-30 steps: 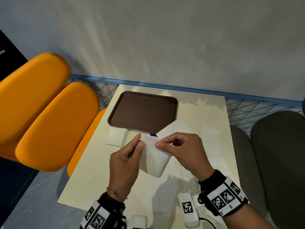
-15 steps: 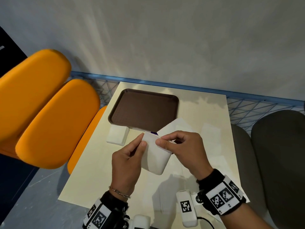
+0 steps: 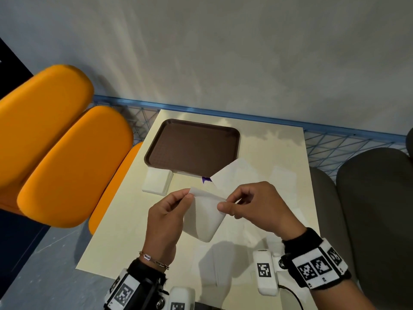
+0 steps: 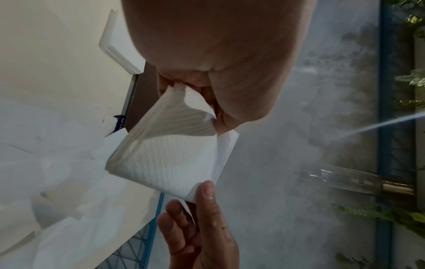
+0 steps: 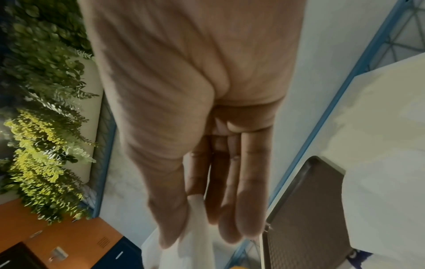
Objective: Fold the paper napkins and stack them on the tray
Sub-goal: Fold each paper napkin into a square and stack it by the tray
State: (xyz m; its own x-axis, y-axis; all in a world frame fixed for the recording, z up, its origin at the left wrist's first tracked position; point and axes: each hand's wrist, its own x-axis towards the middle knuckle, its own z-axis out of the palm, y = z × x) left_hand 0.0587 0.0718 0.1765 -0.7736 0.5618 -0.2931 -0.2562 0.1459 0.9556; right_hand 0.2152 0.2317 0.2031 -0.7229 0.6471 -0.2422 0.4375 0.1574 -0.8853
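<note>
Above the table's middle I hold a white folded paper napkin (image 3: 204,220) between both hands. My left hand (image 3: 188,194) pinches the lifted top-left corner of its upper layer, and the left wrist view shows that layer (image 4: 177,116) peeled away from the rest of the napkin (image 4: 165,160). My right hand (image 3: 225,203) pinches the napkin's right corner; the right wrist view shows thumb and fingers closed on white paper (image 5: 190,245). The brown tray (image 3: 194,148) lies bare at the table's far left. A small stack of folded napkins (image 3: 157,183) sits against its near edge.
A white napkin wrapper (image 3: 237,175) with a purple mark lies by the tray's near right corner. Orange chairs (image 3: 67,164) stand left of the cream table (image 3: 272,153), grey chairs (image 3: 375,198) to the right. A blue wire railing (image 3: 335,139) runs behind.
My left hand has lifted the napkin's upper layer up and to the left, opening the fold. The right hand keeps its pinch on the other corner.
</note>
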